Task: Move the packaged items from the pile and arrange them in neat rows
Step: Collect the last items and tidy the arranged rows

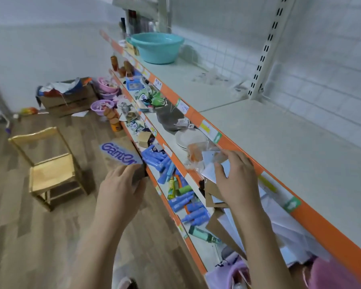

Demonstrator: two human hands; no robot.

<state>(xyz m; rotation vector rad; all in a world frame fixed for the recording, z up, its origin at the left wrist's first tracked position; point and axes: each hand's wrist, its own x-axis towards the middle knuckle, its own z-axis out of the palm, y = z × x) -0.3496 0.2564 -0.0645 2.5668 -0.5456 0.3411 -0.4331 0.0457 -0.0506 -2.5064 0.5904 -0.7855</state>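
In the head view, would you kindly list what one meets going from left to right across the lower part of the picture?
Wooden chair → left hand on a brown box → blue tubes → right hand holding white packets → orange shelf edge.

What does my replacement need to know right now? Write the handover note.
Left hand grips the brown box with a purple label at the lower shelf's edge. Right hand pinches white packets on the middle shelf, beside flat brown packets. Blue tubes lie jumbled on the lower shelf. No neat rows visible yet; the piles on both shelves are left to sort.
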